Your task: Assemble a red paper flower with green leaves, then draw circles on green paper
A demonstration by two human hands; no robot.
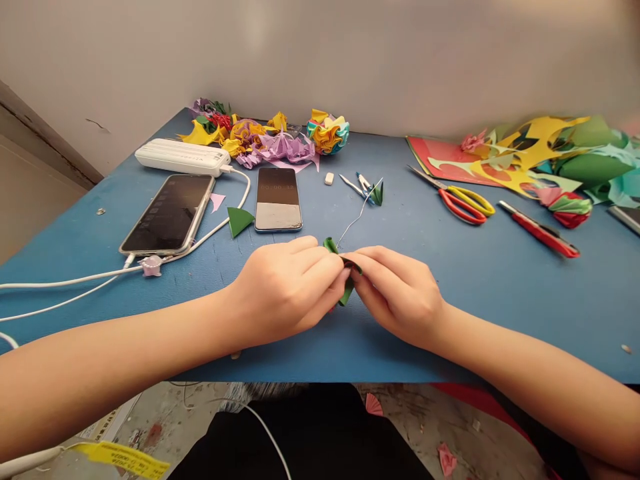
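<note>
Both hands met over the near middle of the blue surface (500, 280), and the small folded piece of dark green paper (346, 293) sat pinched between them. The left hand (285, 290) closed its fingertips on the paper from the left, and the right hand (400, 293) closed on it from the right, so each grip was shut on the same piece and neither was nearer than the other. The paper's long axis ran roughly up and down in the view, one curled end showing above the fingers and the other below them. A thin pale wire (357, 220) led from the upper end away toward the far side, ending near a small green paper cone (377, 193).

Open blue room lay to the right of the hands and just in front of them. The near edge of the surface ran close under the wrists. Beyond the left hand lay a small dark phone (278, 199), a green paper triangle (239, 220) and a larger phone (170, 213) with a white cable. The red-and-yellow scissors (463, 200) lay well apart to the right.
</note>
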